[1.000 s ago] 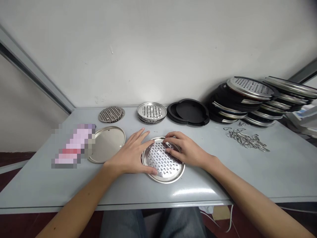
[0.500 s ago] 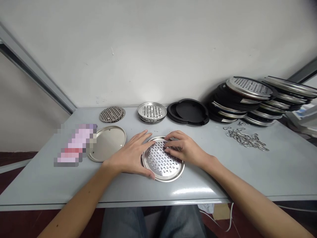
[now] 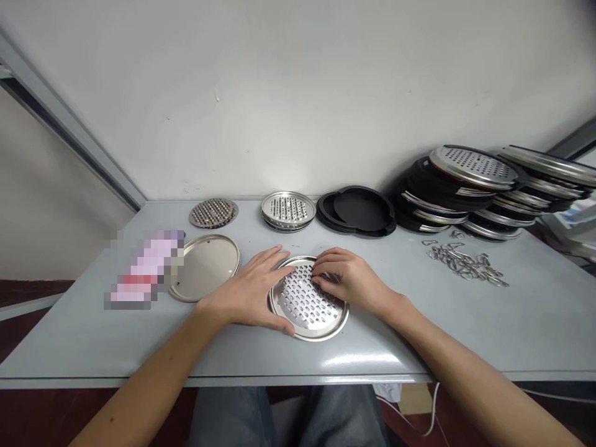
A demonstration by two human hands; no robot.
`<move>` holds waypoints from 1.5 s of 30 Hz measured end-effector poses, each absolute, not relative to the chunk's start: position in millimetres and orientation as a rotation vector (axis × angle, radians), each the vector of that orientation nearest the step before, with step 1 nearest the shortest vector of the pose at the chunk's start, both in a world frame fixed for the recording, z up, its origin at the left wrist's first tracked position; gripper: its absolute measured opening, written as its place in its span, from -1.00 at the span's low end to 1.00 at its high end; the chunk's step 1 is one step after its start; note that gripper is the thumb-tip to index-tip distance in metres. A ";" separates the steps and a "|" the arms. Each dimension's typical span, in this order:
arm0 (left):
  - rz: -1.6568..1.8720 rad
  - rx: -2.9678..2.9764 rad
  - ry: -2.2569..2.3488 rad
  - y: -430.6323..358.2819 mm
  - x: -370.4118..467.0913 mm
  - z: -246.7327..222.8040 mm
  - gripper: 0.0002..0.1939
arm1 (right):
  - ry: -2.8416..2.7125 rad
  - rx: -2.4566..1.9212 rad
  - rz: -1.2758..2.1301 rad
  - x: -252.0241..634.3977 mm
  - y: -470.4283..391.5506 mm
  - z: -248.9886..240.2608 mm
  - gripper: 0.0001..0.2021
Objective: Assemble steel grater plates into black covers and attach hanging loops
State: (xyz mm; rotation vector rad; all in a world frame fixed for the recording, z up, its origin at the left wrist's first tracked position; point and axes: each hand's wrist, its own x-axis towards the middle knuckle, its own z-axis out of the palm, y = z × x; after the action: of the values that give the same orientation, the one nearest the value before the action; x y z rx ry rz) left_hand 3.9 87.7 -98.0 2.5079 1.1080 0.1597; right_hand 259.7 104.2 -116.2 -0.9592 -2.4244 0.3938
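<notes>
In front of me on the table lies a round metal grater disc, set inside a shiny metal ring. My left hand reaches around its left side with fingers spread; the thumb touches the near rim and the index fingertip rests on the disc. My right hand is over the disc's upper right part, its fingers curled together with the tips at the perforated surface. Whatever those fingers may hold is hidden. Left of my left hand lies a flat round metal tray with small holes near its rim.
Along the wall are grater discs, stacked metal graters and black round bases. Tall leaning stacks of assembled graters stand at the right, with a pile of metal clips before them. A pixelated pink item lies left.
My right fingers have drawn closer together over the disc. My left hand keeps its place on the rim. The whole view has shifted slightly.
</notes>
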 end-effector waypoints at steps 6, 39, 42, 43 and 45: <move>0.173 2.525 1.121 86.9 4.3 -98.1 0.01 | -2.478 -0.902 0.451 259.4 105.7 -114.9 -0.86; 0.233 2.494 1.072 86.6 4.1 -99.1 0.02 | -2.564 -0.885 0.331 262.8 104.6 -113.6 -0.84; 0.241 2.492 1.064 86.6 4.3 -98.1 0.08 | -2.532 -0.918 0.315 265.9 105.0 -109.5 -0.85; 0.247 2.491 1.061 86.6 4.4 -97.8 0.10 | -2.523 -0.925 0.316 267.2 105.2 -108.1 -0.85; 0.261 2.486 1.058 86.8 4.9 -97.3 0.13 | -2.506 -0.924 0.331 269.4 105.5 -105.6 -0.85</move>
State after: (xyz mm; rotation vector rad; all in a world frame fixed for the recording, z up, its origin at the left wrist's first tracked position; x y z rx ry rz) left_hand 4.9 86.8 -97.3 2.4863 1.0582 0.2611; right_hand 269.4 105.5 -105.6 -0.9236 -2.5062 0.3313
